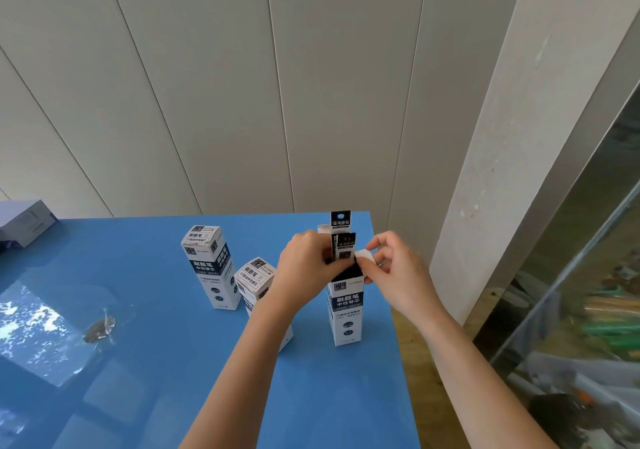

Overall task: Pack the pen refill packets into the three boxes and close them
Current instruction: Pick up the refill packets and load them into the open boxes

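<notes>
Three tall white and dark blue boxes stand upright on the blue table (173, 362). The right box (347, 313) has its top open, and black refill packets (343, 237) stick up out of it. My left hand (306, 268) grips the packets and the box top from the left. My right hand (394, 268) pinches the white side flap (365, 256) of that box. The left box (211, 268) has its top closed. The middle box (254, 284) also looks closed, and my left forearm hides its lower part.
A pale grey box (24, 221) lies at the table's far left edge. A bright window reflection (38, 331) shines on the left of the tabletop. The table's right edge (398, 344) runs close beside the open box; past it are a wooden floor and a glass panel (571, 292).
</notes>
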### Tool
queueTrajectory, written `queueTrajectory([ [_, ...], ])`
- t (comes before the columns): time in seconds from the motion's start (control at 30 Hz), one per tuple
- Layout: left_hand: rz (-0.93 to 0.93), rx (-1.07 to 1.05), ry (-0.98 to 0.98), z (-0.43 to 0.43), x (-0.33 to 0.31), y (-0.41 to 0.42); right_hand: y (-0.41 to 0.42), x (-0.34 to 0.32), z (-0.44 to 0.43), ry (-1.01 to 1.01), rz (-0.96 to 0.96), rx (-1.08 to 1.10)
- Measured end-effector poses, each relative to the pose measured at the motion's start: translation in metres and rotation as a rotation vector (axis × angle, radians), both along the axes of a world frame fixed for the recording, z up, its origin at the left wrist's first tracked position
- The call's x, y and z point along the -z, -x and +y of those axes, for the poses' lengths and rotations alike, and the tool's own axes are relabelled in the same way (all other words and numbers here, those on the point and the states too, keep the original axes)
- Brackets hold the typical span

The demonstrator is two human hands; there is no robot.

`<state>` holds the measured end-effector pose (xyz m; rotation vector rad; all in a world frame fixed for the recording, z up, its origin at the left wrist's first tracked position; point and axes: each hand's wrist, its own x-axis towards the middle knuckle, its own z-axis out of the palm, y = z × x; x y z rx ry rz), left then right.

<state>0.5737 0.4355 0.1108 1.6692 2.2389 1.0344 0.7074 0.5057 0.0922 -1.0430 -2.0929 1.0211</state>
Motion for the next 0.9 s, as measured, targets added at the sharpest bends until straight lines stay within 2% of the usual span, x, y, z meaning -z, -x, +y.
queueTrajectory([
  [0.13, -0.104, -0.012, -0.252, -0.003, -0.009, -0.005, 0.002, 0.000, -0.001, 0.011, -0.003, 0.007],
  [0.2, -0.087, -0.019, -0.195, -0.003, -0.011, -0.002, 0.003, 0.001, -0.002, 0.008, 0.016, 0.024],
  [0.3, -0.011, 0.002, 0.045, -0.002, -0.008, 0.001, 0.003, 0.003, -0.005, 0.006, 0.051, 0.054],
  [0.37, 0.000, 0.007, 0.028, -0.004, -0.007, 0.000, 0.003, 0.003, -0.005, 0.006, 0.053, 0.061],
  [0.47, -0.002, -0.041, -0.131, -0.004, -0.010, -0.001, 0.003, 0.004, -0.005, 0.010, 0.048, 0.059],
  [0.67, 0.201, -0.066, 0.135, -0.002, -0.013, 0.000, 0.006, 0.005, -0.007, 0.007, 0.047, 0.054],
  [0.77, 0.297, -0.027, 0.163, -0.003, -0.016, -0.002, 0.006, 0.005, -0.007, -0.008, 0.042, 0.057],
  [0.9, 0.320, -0.036, 0.151, -0.002, -0.019, -0.004, 0.006, 0.004, -0.008, -0.025, 0.031, 0.053],
])
